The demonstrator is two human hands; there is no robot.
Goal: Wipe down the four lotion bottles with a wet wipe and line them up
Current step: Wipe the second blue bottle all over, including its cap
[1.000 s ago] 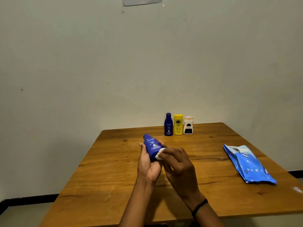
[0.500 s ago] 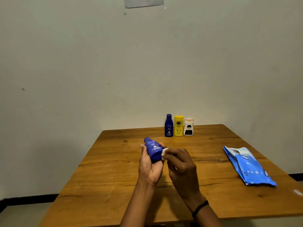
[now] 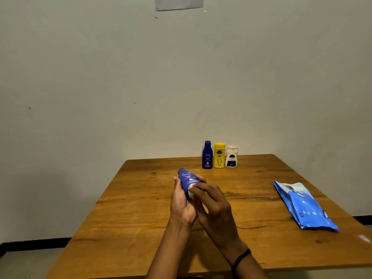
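— Placed where?
— On the person's head, at the near side of the table. Wide-angle, and the only view.
— Facing which way?
— Forward and slightly down, toward the far wall. Takes in nearly the whole table top, plus a strip of floor at lower left.
— How near?
— Close above the left grip holding the blue bottle and the right grip pinching the white wipe, low and centre in frame. Well apart from the row of three bottles at the far edge, small against the wall.
— And at the margins?
— On the right, catches the wipes pack; at the top edge, a paper sheet.
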